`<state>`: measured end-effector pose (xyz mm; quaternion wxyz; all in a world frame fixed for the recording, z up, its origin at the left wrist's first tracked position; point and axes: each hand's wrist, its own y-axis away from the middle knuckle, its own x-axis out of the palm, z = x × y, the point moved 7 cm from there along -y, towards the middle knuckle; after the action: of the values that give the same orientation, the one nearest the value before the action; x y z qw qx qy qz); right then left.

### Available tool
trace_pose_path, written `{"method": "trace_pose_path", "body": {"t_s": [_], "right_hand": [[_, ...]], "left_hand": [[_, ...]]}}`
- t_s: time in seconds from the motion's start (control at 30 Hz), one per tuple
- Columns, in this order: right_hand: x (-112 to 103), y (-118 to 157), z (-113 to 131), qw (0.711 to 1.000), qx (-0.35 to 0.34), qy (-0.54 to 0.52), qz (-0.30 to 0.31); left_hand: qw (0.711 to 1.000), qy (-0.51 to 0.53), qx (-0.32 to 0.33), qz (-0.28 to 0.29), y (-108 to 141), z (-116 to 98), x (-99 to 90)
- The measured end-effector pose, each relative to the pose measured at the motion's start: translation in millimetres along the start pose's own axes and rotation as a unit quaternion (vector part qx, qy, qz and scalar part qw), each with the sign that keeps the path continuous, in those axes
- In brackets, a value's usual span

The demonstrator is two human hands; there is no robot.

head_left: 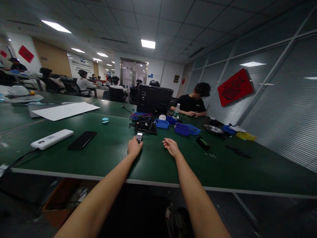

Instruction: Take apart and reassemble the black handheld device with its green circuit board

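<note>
Far left on the green table: long white device with a black cable out its near end, white sheet behind it, black phone lying flat just right of the device, then two small light-blue pieces further back. Left hand is gripping a small grey handheld, lit screen at its far end; the handheld sits left of table center, right in front of a black module with wires. Black monitor stands behind that. Next, blue tray with a round white item just behind it. Right hand is released, fingers loosely curled, well apart from the left; can't tell if it touches the tabletop. Past it: clear bottle upright, dark blue bin, co-worker in a black top seated across, hands together at the table, black-and-green box, shiny metal bowl, yellow tray at far right.
</note>
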<state>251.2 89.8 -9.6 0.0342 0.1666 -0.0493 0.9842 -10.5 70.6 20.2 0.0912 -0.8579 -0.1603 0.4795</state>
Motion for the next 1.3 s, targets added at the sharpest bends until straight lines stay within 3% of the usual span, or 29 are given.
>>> {"method": "trace_pose_path", "body": {"t_s": [0.2,0.33,0.43,0.53,0.67,0.83,1.07,1.17,1.3], "right_hand": [[-0.8,-3.5,-3.8,0.992,-0.043,0.092,-0.072],[18.2,1.1,-2.9,0.953,-0.096,0.226,-0.178],[54.1,8.1,-4.2,0.929,-0.122,0.312,-0.156],[88.1,18.6,-1.4,0.875,-0.165,0.44,-0.114],[106.1,25.5,-2.7,0.804,-0.142,0.572,-0.079],[104.3,28.0,0.3,0.751,-0.098,0.648,-0.074],[99.6,34.8,5.0,0.684,-0.106,0.715,-0.093],[81.3,32.7,11.8,0.668,-0.084,0.729,-0.122],[37.2,28.8,28.4,0.656,-0.034,0.733,-0.178]], "left_hand": [[0.998,0.02,0.042,0.042,11.2,-30.1,16.0],[0.996,0.02,0.061,0.07,10.3,-36.2,24.7],[0.993,0.016,0.092,0.078,8.9,-38.2,30.1],[0.986,0.02,0.135,0.094,9.5,-41.6,35.6],[0.98,0.03,0.148,0.126,9.4,-42.3,41.2],[0.979,0.083,0.114,0.149,5.9,-37.1,42.8],[0.966,0.18,0.115,0.147,1.5,-33.7,45.4],[0.957,0.226,0.101,0.154,1.2,-31.8,46.0],[0.953,0.247,0.086,0.156,2.6,-30.9,43.4]]}}
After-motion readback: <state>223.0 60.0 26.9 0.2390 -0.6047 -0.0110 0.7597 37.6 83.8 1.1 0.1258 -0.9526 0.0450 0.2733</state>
